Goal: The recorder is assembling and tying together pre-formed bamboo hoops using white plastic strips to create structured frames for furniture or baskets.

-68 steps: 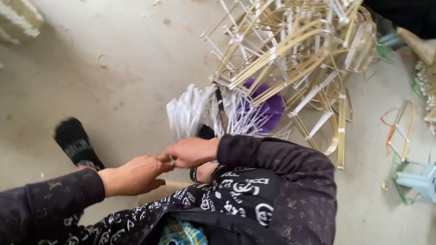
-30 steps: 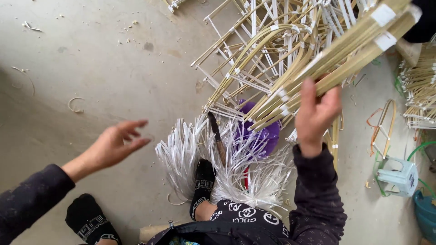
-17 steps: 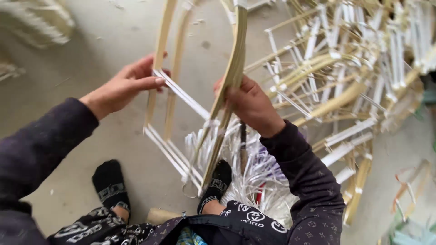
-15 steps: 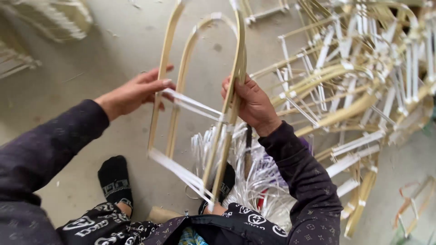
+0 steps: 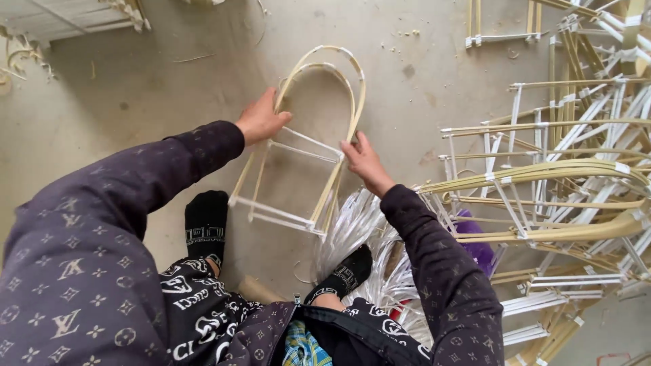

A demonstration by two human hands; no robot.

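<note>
Lowered and tilted flatter than half a second ago: arched bamboo frame (image 5: 308, 135), above concrete floor (image 5: 135, 88). Left hand (image 5: 261, 118) fingers curled around one rail; right hand (image 5: 363, 159) gripping the other rail.

One arched bamboo frame (image 5: 308, 146) held up, two hands, two black-socked feet, one heap of frames (image 5: 563, 176).

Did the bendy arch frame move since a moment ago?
Yes. The arched bamboo frame, held by the left hand and right hand, has swung away from the frame pile and lies flatter over the concrete floor.
</note>
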